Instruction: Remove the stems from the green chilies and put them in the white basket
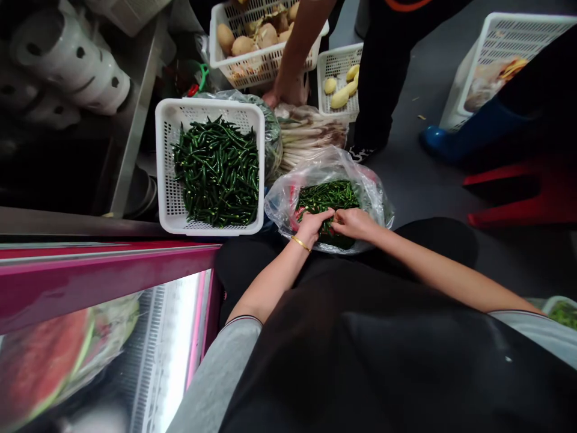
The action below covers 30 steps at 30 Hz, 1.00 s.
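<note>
Both my hands are close together over an open clear plastic bag [282,201] with green chilies [331,192] in it. My left hand [313,224], with a gold bracelet at the wrist, is closed around a few green chilies, their ends showing below its thumb. My right hand [354,224] is pinched at the left thumb's tip; whatever is between its fingers is too small to make out. To the left of the bag stands a white basket [165,180] of dark green chilies [219,171].
Beyond the bag lie long white-stemmed vegetables [309,135], where another person's hand [288,90] reaches down. Farther back are a basket of brown round produce [243,46] and one of yellow produce [340,96]. A red stool [505,219] and blue boot [455,141] are right; a lit display case [103,264] is left.
</note>
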### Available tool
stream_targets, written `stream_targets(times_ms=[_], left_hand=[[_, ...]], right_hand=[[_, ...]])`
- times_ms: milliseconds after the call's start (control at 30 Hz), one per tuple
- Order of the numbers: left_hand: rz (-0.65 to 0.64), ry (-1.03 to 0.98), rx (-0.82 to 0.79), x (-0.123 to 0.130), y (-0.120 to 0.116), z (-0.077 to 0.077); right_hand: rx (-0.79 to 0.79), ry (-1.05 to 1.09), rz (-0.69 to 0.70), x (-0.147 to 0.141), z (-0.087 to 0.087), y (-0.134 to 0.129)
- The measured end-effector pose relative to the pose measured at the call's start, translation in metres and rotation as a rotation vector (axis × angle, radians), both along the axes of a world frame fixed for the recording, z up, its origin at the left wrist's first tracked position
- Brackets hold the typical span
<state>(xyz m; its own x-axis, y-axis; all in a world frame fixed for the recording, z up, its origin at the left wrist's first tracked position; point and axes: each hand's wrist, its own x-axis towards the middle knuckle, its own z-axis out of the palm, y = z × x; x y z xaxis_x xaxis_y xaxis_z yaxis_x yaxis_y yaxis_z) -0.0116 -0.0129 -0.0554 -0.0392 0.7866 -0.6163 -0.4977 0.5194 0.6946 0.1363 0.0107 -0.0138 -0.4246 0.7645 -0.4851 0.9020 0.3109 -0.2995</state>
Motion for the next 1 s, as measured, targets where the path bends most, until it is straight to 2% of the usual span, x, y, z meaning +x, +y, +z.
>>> stream_targets(times_ms=[67, 167, 233, 267, 367, 467, 600, 733, 800, 867, 967, 1000], left_hand=[[-0.034, 0.122, 0.013, -0.008, 0.002, -0.004], [-0.163, 0.452, 0.057, -0.032, 0.007, -0.006], [-0.227, 0.607, 0.114, -0.048, 0.009, -0.003], [-0.236, 0.621, 0.150, -0.054, 0.010, 0.000], [-0.186, 0.479, 0.219, -0.062, 0.008, 0.009], [-0.126, 0.309, 0.190, -0.060, 0.003, 0.017], [-0.151, 0.180, 0.202, -0.043, 0.001, 0.025], [-0.100, -0.008, 0.148, -0.030, 0.004, 0.031], [-0.083, -0.089, 0.067, -0.033, 0.004, 0.032], [-0.081, -0.140, -0.021, -0.041, 0.004, 0.033], [-0.039, -0.174, -0.085, -0.053, 0.002, 0.034], [-0.022, -0.183, -0.082, -0.055, 0.002, 0.035]], right_hand=[[-0.011, -0.088, 0.026, 0.001, -0.002, -0.003], [0.028, -0.235, 0.060, -0.005, -0.009, -0.005], [0.063, -0.205, 0.095, -0.016, -0.014, -0.007], [0.068, -0.177, 0.107, -0.023, -0.016, -0.008], [0.048, -0.170, 0.116, -0.035, -0.025, -0.008], [0.009, -0.141, 0.073, -0.024, -0.028, 0.003], [-0.024, 0.251, -0.135, -0.004, -0.016, 0.016], [-0.180, 0.666, -0.350, -0.009, -0.003, 0.016], [-0.244, 0.729, -0.400, -0.011, -0.005, 0.016], [-0.165, 0.542, -0.372, -0.013, -0.012, 0.015], [0.020, 0.016, -0.179, -0.018, -0.026, 0.012], [0.050, -0.099, -0.113, -0.020, -0.030, 0.010]])
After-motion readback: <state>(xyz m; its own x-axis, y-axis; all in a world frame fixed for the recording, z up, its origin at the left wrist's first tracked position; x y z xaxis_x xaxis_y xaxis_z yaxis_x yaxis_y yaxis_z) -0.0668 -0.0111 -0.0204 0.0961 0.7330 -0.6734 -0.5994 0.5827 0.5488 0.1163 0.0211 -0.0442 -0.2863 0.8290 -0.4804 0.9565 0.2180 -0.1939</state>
